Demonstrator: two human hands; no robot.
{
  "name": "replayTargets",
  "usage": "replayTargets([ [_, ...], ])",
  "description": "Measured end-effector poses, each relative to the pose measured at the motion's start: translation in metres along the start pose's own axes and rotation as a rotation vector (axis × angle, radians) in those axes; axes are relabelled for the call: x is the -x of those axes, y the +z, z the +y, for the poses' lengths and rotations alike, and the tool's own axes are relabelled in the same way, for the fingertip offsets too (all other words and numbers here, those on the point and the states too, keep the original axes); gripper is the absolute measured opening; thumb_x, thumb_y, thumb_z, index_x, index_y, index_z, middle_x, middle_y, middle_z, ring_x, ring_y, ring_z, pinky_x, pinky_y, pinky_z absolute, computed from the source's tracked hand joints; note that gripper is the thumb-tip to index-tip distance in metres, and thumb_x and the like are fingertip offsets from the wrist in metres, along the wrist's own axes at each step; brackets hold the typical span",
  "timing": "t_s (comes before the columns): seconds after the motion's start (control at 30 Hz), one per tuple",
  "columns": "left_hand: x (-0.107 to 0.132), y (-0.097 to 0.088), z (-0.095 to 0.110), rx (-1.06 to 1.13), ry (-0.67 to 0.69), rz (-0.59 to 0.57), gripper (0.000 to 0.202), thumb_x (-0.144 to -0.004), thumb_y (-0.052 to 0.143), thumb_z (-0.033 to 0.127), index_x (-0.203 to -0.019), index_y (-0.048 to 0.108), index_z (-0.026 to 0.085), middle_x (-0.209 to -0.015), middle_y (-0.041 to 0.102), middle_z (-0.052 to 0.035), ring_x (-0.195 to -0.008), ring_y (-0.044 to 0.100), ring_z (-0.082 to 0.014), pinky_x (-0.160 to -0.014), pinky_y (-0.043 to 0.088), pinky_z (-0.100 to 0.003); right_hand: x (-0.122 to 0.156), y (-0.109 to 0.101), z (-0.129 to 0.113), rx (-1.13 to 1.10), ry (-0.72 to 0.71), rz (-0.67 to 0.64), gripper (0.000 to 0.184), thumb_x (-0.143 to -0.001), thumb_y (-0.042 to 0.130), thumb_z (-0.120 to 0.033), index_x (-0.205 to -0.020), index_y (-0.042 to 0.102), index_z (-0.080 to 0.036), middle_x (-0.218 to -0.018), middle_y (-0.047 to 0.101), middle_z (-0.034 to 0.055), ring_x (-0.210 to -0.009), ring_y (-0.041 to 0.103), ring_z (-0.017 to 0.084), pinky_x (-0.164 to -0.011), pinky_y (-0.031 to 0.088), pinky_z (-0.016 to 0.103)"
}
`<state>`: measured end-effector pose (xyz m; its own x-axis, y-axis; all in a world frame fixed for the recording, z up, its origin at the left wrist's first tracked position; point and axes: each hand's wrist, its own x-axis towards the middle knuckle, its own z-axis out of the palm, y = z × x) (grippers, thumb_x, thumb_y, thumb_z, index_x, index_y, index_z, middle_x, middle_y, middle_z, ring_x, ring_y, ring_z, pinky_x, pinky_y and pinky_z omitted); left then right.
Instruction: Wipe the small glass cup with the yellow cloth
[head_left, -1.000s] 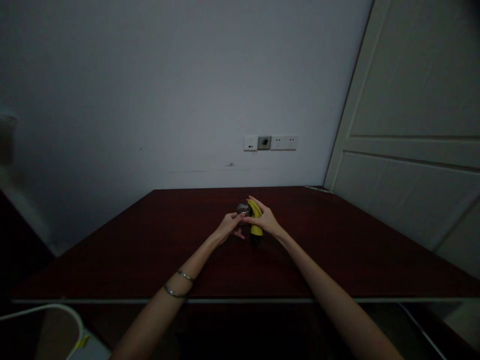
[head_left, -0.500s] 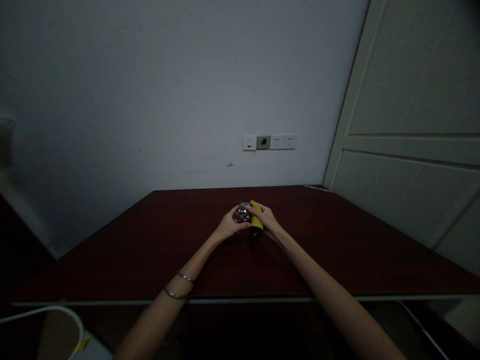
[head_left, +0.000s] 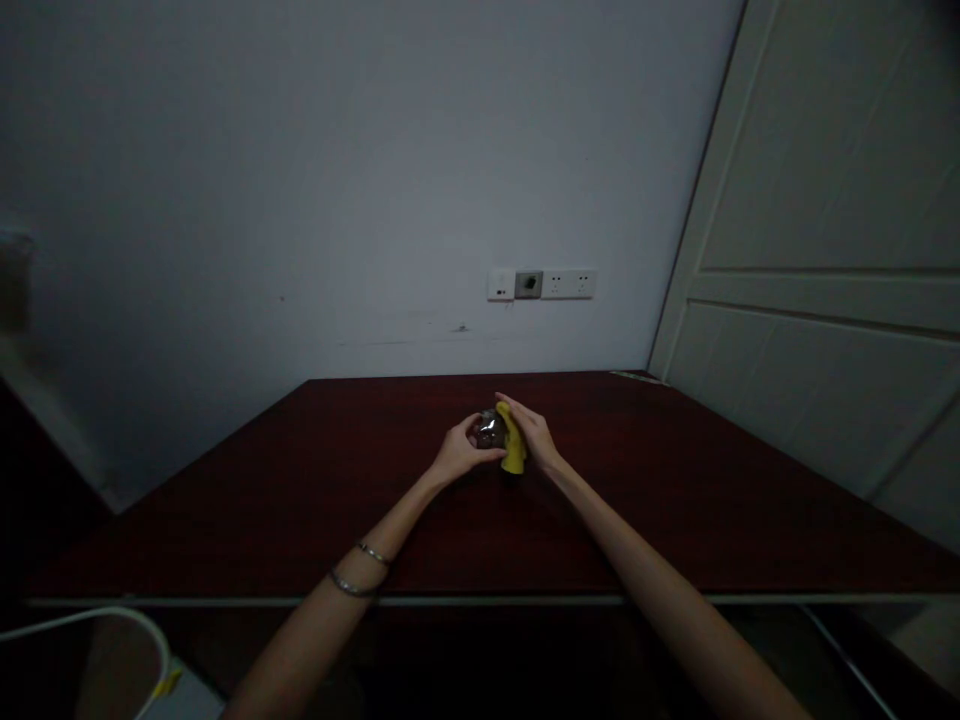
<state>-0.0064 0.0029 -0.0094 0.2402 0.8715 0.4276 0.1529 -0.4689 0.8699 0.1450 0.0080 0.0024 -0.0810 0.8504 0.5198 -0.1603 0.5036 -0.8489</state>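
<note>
Over the middle of the dark red table, my left hand (head_left: 458, 449) curls around a shiny, rounded, see-through thing (head_left: 491, 429) that looks like a small glass jar. Its thumb lies along the near side, and the fingers are behind. A soft yellow cloth (head_left: 514, 450) hangs against the right side of the glassy thing. My right hand (head_left: 534, 433) presses the cloth there, fingers fairly straight and pointing away to the left. The palm and part of the cloth are hidden. Dim light leaves the glassy thing's exact kind unclear.
The table (head_left: 360, 430) reaches back to a pale wall with a row of sockets (head_left: 568, 284). On the right stands a white panelled door (head_left: 817, 290). A white cable (head_left: 142, 622) loops below the table's front edge at the left.
My right hand has flattened, its fingers now straighter along the cloth. The cloth's lower end shows plain yellow where a dark part showed before. My left hand keeps its hold, nearly still.
</note>
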Motion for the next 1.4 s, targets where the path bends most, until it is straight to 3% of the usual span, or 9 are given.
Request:
replayTargets([
  [0.13, 0.004, 0.003, 0.003, -0.025, 0.040, -0.019, 0.068, -0.052, 0.077, 0.029, -0.111, 0.049, 0.010, -0.103, 0.061, -0.0107, -0.092, 0.059, -0.0206, -0.083, 0.047, -0.034, 0.008, 0.004, -0.013, 0.259, -0.276, -0.109, 0.032, -0.079, 0.053, -0.040, -0.106, 0.063, -0.025, -0.123, 0.054, 0.0044, -0.118, 0.045, 0.021, -0.103, 0.031, 0.039],
  [0.23, 0.006, 0.006, 0.006, -0.020, 0.090, -0.025, 0.068, -0.056, 0.074, 0.027, -0.115, 0.045, 0.010, -0.106, 0.060, -0.0109, -0.093, 0.058, -0.0201, -0.084, 0.046, -0.034, 0.011, 0.006, -0.015, 0.324, -0.344, -0.132, 0.030, -0.081, 0.050, -0.037, -0.107, 0.062, -0.028, -0.124, 0.053, 0.0041, -0.117, 0.046, 0.020, -0.101, 0.033, 0.039],
  [0.4, 0.009, 0.007, 0.004, -0.119, 0.145, -0.021, 0.081, -0.053, 0.075, 0.027, -0.124, 0.038, 0.011, -0.112, 0.057, -0.0116, -0.098, 0.057, -0.0214, -0.088, 0.045, -0.034, 0.004, 0.003, -0.009, 0.264, -0.282, -0.081, 0.030, -0.082, 0.048, -0.039, -0.105, 0.063, -0.026, -0.128, 0.049, 0.0052, -0.118, 0.045, 0.020, -0.099, 0.035, 0.036],
  [0.57, 0.011, 0.007, 0.004, -0.203, 0.154, 0.001, 0.083, -0.052, 0.075, 0.028, -0.124, 0.037, 0.013, -0.113, 0.057, -0.0114, -0.100, 0.056, -0.0218, -0.088, 0.044, -0.033, -0.001, 0.001, 0.001, 0.218, -0.191, -0.005, 0.034, -0.083, 0.046, -0.042, -0.106, 0.062, -0.023, -0.123, 0.054, 0.0069, -0.117, 0.046, 0.020, -0.102, 0.032, 0.037],
  [0.83, 0.011, 0.007, 0.006, -0.275, 0.059, 0.042, 0.074, -0.051, 0.073, 0.026, -0.117, 0.040, 0.015, -0.099, 0.061, -0.0067, -0.086, 0.060, -0.0191, -0.076, 0.048, -0.031, 0.015, 0.005, -0.014, 0.516, -0.420, -0.167, 0.030, -0.083, 0.047, -0.033, -0.110, 0.060, -0.028, -0.131, 0.047, 0.0021, -0.126, 0.036, 0.021, -0.104, 0.028, 0.040],
  [0.93, 0.011, 0.006, 0.006, -0.256, 0.077, 0.030, 0.073, -0.053, 0.073, 0.025, -0.116, 0.037, 0.015, -0.099, 0.060, -0.0065, -0.084, 0.060, -0.0180, -0.073, 0.048, -0.030, 0.016, 0.008, -0.015, 0.521, -0.433, -0.172, 0.029, -0.083, 0.047, -0.033, -0.108, 0.061, -0.029, -0.130, 0.048, 0.0015, -0.126, 0.035, 0.022, -0.105, 0.027, 0.041],
  [1.1, 0.010, 0.007, 0.008, -0.220, 0.154, -0.015, 0.078, -0.051, 0.074, 0.026, -0.117, 0.035, 0.016, -0.107, 0.056, -0.0085, -0.091, 0.057, -0.0183, -0.078, 0.046, -0.029, 0.007, 0.008, -0.006, 0.276, -0.289, -0.031, 0.030, -0.083, 0.046, -0.037, -0.104, 0.064, -0.025, -0.122, 0.055, 0.0051, -0.114, 0.049, 0.020, -0.100, 0.035, 0.037],
  [1.27, 0.012, 0.007, 0.014, -0.247, 0.143, -0.031, 0.077, -0.050, 0.074, 0.026, -0.117, 0.037, 0.017, -0.106, 0.057, -0.0071, -0.089, 0.057, -0.0177, -0.078, 0.045, -0.029, 0.002, 0.005, -0.001, 0.156, -0.130, 0.020, 0.034, -0.083, 0.045, -0.042, -0.103, 0.064, -0.022, -0.112, 0.062, 0.0066, -0.108, 0.054, 0.020, -0.097, 0.037, 0.038],
  [1.4, 0.012, 0.006, 0.017, -0.264, 0.094, -0.022, 0.073, -0.050, 0.074, 0.029, -0.114, 0.041, 0.017, -0.096, 0.060, -0.0041, -0.083, 0.058, -0.0169, -0.073, 0.046, -0.028, 0.009, 0.007, -0.007, 0.296, -0.286, -0.020, 0.031, -0.084, 0.044, -0.038, -0.104, 0.064, -0.024, -0.119, 0.057, 0.0057, -0.114, 0.049, 0.020, -0.100, 0.035, 0.038],
])
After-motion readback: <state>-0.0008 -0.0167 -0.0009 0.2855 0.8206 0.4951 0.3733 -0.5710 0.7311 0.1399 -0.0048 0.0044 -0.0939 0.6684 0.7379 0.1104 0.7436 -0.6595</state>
